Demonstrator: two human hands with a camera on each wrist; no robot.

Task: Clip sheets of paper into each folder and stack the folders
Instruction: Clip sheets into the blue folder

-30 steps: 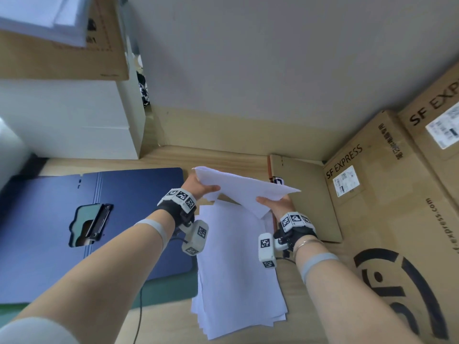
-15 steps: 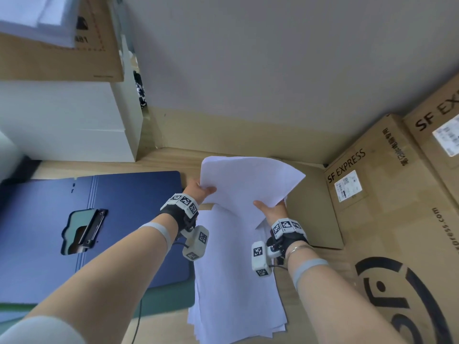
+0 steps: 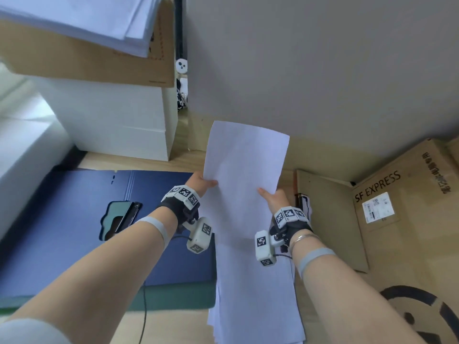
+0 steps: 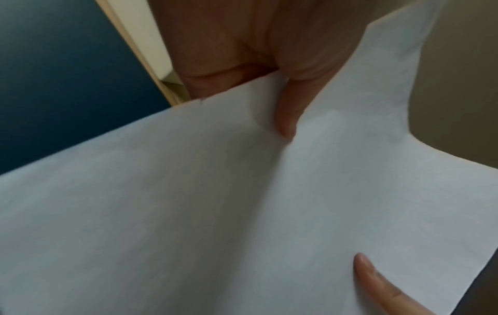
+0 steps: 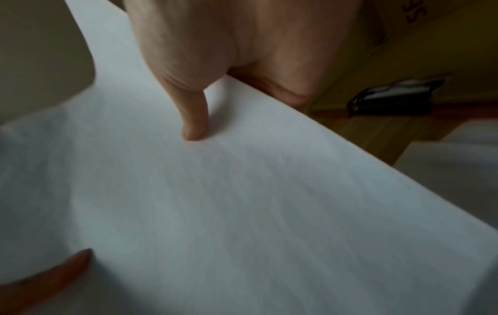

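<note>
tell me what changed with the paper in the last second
Both hands, left and right, swung the held sheets from lying flat up to standing on end, gripping the side edges throughout. The paper pile, blue folder and its clip stayed put.

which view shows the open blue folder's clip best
The head view: the clip sits whole on the open blue folder, left of the left hand. The left wrist view shows only a dark blue patch; the right wrist view shows none of it.
</note>
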